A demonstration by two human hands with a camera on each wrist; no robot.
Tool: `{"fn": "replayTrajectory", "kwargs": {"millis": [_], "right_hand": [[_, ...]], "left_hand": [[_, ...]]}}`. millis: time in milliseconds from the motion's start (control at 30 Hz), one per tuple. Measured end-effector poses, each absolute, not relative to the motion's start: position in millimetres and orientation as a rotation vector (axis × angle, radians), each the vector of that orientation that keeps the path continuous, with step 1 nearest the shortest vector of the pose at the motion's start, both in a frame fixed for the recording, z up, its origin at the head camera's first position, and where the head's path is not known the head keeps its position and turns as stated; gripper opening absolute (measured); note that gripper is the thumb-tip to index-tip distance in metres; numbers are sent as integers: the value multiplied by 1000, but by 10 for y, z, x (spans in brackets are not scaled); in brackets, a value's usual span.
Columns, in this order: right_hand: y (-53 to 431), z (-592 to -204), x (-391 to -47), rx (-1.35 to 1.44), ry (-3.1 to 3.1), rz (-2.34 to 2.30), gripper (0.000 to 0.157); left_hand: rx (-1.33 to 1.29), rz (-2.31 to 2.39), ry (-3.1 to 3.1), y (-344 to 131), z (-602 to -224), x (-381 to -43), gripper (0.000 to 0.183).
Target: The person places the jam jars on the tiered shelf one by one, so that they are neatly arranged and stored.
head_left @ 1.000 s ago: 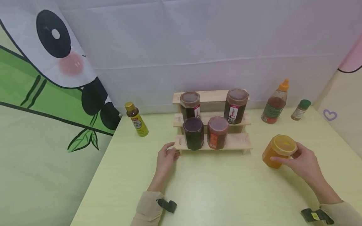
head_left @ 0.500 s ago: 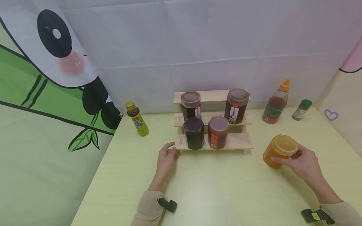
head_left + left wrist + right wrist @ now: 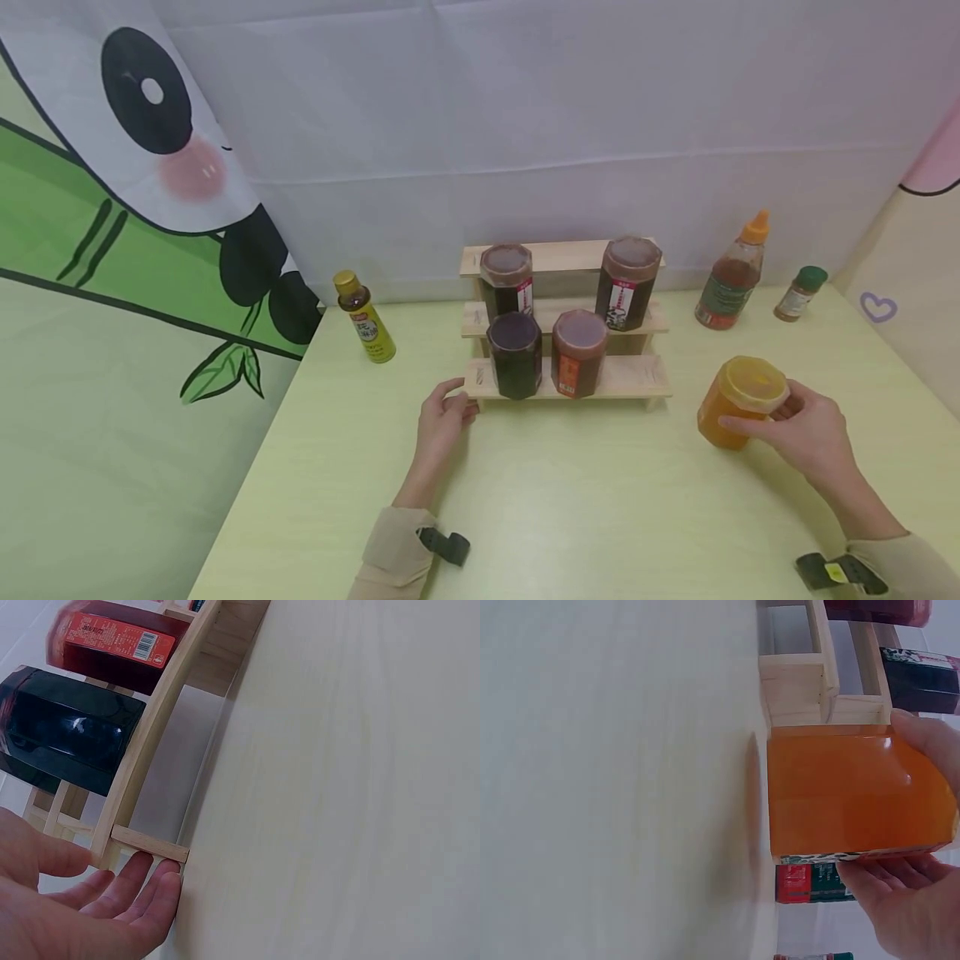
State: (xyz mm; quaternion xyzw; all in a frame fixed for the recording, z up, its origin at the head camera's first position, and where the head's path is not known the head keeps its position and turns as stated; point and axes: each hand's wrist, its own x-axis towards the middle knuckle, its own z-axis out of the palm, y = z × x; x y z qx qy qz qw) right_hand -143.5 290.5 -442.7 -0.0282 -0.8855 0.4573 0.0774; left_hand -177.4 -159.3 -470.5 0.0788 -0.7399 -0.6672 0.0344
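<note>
My right hand holds a honey jar with a yellow lid, right of the wooden rack. In the right wrist view, the thumb and fingers lie on opposite sides of the orange jar, its base close to the table. My left hand holds the left end of the rack's lowest step, thumb at the plank end and bent fingers against the side piece. A dark jar and a reddish jar stand on that step; behind them are two dark jars with red-and-white labels, the left one and right one.
A yellow-capped bottle stands left of the rack. At the back right are a squeeze bottle with an orange tip and a small green-capped bottle. A white cloth hangs behind the pale table.
</note>
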Motion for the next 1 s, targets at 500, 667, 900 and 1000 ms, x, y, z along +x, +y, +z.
{"fn": "replayTrajectory", "kwargs": {"millis": [500,667,900,1000], "right_hand": [[2739,-4169,-1501,-11,-2536,1455,71],[2655,-4077,-1531,-9,-2520,1481,70],[2459,-3996,-1585,63,-2464,1551,67],[2374,-3982,-1624,70,-2463,1548,66]], "left_hand": [[256,-2066,-2261,-1593,-4694,-1766,31],[230,-2063,-2261,-1601,-4693,-1762,31],[189,-2057,-2247,-1599,-4695,-1759,30],[201,-2074,-2256,-1596,-4685,-1758,31]]}}
